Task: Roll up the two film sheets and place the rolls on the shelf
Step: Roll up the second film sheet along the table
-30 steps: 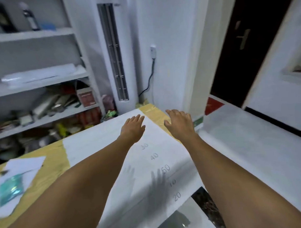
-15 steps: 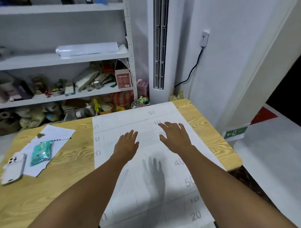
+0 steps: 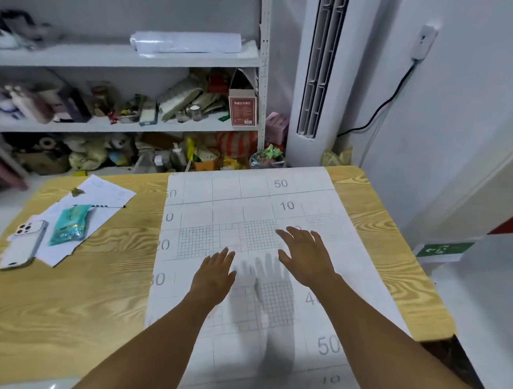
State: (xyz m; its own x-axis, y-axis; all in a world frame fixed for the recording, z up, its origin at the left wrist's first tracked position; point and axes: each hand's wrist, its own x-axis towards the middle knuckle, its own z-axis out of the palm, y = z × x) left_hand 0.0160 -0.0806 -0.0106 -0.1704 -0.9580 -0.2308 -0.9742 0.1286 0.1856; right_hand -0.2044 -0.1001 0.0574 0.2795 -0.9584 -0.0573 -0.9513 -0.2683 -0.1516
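Observation:
A white film sheet point(image 3: 250, 206) printed with grids and numbers lies flat across the wooden table point(image 3: 92, 287), running from the far edge past the near edge. Both my hands hover over its middle with fingers spread and straight: my left hand point(image 3: 214, 275) to the left, my right hand point(image 3: 305, 255) a little farther forward. Their shadows fall on the sheet between them. Neither hand holds anything. A rolled white film point(image 3: 186, 42) lies on the upper board of the shelf point(image 3: 70, 59) behind the table.
On the table's left side lie a phone point(image 3: 23, 244), a teal packet point(image 3: 70, 224) and loose papers point(image 3: 104, 193). The lower shelf boards are crammed with clutter. A tall white air conditioner point(image 3: 315, 76) stands right of the shelf.
The view has swung left and down, bringing the shelf and whole table into sight. My hands have drawn back from the sheet's far end toward its middle.

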